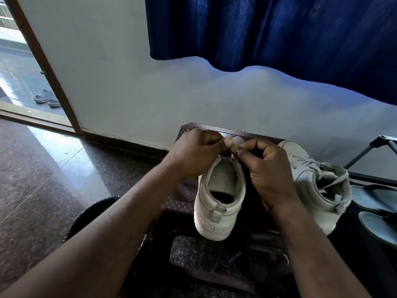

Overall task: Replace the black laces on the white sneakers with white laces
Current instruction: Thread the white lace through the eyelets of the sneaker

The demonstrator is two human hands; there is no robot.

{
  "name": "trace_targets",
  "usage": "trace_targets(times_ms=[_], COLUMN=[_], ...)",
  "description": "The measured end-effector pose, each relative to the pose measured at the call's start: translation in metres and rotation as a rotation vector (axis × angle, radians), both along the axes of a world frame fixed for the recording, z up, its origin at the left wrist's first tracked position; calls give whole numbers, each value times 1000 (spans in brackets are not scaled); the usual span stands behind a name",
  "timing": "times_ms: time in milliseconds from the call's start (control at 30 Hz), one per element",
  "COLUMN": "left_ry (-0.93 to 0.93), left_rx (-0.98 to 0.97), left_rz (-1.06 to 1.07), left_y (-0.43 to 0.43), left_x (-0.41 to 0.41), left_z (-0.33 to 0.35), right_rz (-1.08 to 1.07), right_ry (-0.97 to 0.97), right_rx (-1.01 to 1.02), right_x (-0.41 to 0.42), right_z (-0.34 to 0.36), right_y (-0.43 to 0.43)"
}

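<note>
On the brown stool, my left hand and right hand meet thumb to thumb over the front of the near white sneaker, fingers curled. Whether they pinch a lace I cannot tell. The second sneaker, pale-laced, lies just right.

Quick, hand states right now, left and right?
Left hand: pinching what looks like a white lace over the near sneaker.
Right hand: curled, pinching the same lace.
</note>
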State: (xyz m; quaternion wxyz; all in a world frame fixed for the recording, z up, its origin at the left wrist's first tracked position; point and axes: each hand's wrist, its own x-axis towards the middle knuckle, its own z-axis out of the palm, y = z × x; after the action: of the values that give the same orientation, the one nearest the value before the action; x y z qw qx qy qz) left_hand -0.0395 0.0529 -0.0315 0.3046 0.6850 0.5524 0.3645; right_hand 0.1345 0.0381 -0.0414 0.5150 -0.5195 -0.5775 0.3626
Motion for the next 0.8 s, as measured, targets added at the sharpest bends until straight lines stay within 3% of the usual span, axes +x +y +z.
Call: trace_targets(times_ms=[133, 233, 333, 533, 800], left_ry=[-155, -206, -157, 2, 18], left_rx=[-44, -40, -15, -57, -55], left_rz=[24, 36, 88, 78, 49], left_y=[3, 5, 9, 10, 10], left_x=[0, -1, 2, 11, 12], left_z=[0, -3, -9, -13, -15], right_rz=[54, 170, 108, -186, -362], right_ry=[-40, -287, -493, -337, -31], right_rx=[-51, -120, -77, -20, -51], right_x=[6, 13, 18, 14, 1], right_z=[2, 10, 13, -3, -19], right_y=[0, -6, -14, -14, -14])
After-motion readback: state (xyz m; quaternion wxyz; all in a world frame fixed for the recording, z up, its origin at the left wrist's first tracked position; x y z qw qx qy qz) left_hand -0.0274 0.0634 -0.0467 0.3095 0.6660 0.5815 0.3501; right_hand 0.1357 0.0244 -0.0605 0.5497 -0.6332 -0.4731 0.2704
